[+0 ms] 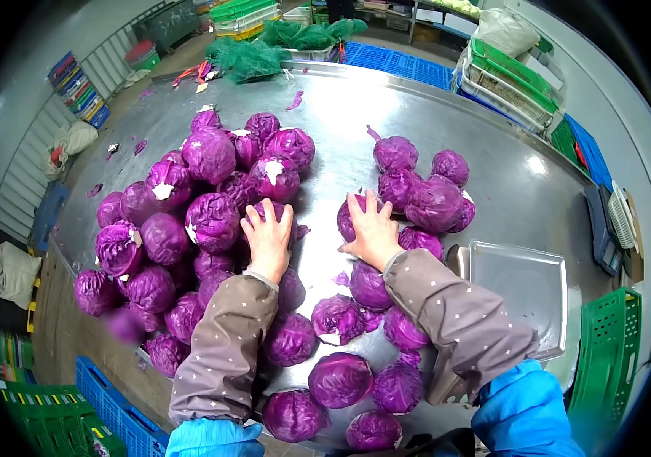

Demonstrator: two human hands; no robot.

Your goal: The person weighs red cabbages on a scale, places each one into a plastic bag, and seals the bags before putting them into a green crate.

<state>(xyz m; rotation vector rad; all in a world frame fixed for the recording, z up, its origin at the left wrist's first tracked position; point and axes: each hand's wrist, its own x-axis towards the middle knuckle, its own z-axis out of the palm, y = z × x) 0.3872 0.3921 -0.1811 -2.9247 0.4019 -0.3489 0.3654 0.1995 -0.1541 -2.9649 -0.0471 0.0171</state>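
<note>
Left hand: the left hand [268, 236] lies palm-down, fingers spread, on a red cabbage [278, 213] at the near edge of the big pile — pressing on it, not clenched around it.
Right hand: the right hand [373, 228] covers another cabbage head [350, 217], fingers splayed over its top; a grip from beneath cannot be told.
Step in hand: looks like picking heads from the heap, one per hand; a lift would call for the fingers to curl under each head.
Big pile: the main heap [188, 221] sits at 10 o'clock from the hands on the steel table [493, 175].
Around: a smaller cluster [428, 194] at 2 o'clock, loose heads [341, 379] at 6 o'clock, a metal tray [520, 286] at 4 o'clock, green crates [607, 343] beyond.
In the way: neighbouring heads crowd both hands.
</note>
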